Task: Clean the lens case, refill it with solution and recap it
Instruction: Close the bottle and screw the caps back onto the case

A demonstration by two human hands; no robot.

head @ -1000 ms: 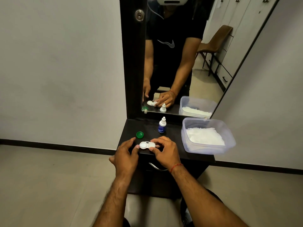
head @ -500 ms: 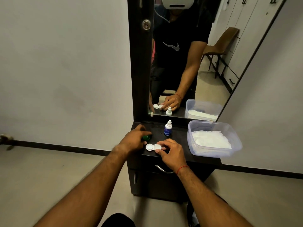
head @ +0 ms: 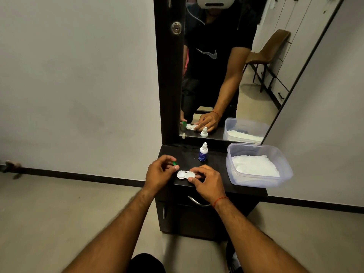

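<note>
While the left hand (head: 158, 171) pinches the green cap (head: 174, 163) beside it, the right hand (head: 204, 179) grips the white lens case (head: 184, 174) by its right end on the cabinet top (head: 216, 154). Recapping seems to be what remains, though I cannot tell whether the wells hold solution. The solution bottle (head: 203, 153) stands behind the case, and the tissue tub (head: 256, 180) is off to the right.

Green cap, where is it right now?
In the head view, the green cap is pinched by the left hand, just left of the white lens case on the dark cabinet top.
</note>
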